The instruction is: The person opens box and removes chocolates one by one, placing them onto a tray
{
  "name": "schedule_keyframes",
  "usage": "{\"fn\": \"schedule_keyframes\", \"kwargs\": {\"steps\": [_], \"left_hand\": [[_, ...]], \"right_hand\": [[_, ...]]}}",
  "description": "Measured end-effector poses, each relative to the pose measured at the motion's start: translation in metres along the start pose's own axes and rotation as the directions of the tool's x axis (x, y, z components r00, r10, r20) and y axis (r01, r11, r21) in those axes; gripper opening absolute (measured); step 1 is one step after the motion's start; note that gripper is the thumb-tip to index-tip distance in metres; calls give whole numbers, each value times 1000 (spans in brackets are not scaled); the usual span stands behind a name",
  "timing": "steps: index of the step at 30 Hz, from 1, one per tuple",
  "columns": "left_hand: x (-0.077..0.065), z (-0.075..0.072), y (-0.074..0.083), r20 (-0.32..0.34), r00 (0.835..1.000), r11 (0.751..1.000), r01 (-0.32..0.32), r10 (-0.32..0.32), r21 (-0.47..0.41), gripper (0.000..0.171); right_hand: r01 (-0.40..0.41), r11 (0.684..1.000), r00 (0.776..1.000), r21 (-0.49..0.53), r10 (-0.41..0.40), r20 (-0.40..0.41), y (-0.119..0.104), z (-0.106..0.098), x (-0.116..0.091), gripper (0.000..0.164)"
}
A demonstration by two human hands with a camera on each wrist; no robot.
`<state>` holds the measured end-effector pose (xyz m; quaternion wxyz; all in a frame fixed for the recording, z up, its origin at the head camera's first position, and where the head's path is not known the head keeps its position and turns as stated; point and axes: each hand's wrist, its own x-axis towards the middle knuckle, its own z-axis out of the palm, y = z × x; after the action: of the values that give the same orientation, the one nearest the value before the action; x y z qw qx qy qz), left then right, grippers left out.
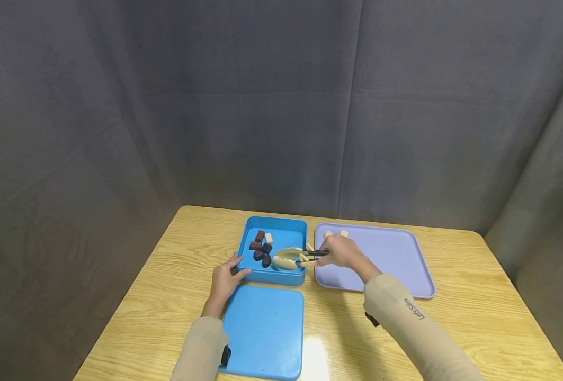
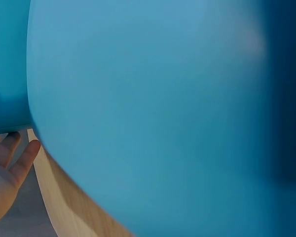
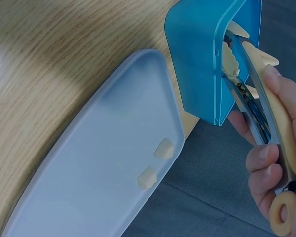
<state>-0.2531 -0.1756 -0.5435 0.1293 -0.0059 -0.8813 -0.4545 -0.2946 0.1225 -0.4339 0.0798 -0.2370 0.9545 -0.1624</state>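
Note:
My right hand [image 1: 340, 250] grips a pair of tongs [image 3: 266, 94] with cream handles and cream scalloped tips. The tips reach low into the right part of a blue box [image 1: 262, 276]; whether anything is between them I cannot tell. Inside the box, left of the tips, lie several dark brown chocolates [image 1: 258, 255] and one white chocolate [image 1: 269, 238]. At the box's front left corner, my left hand [image 1: 224, 278] touches the outer wall with fingers spread. In the left wrist view those fingers [image 2: 24, 158] are fairly straight against the wall.
To the right of the box lies a lilac tray [image 1: 381, 259] with two white pieces [image 3: 155, 165] near its far left corner. A flat blue lid [image 1: 264, 330] is on the wooden table [image 1: 157, 296], in front of the box. Grey curtains [image 1: 262, 106] hang behind and at the sides.

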Motion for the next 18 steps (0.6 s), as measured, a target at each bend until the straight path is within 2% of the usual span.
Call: {"fn": "schedule_keyframes", "kwargs": {"steps": [18], "left_hand": [[2,0,-1,2,1000,1000,-15,15,-4,51]], "right_hand": [[38,997,998,67,-34,-59,9,-4,-8,14]]}}
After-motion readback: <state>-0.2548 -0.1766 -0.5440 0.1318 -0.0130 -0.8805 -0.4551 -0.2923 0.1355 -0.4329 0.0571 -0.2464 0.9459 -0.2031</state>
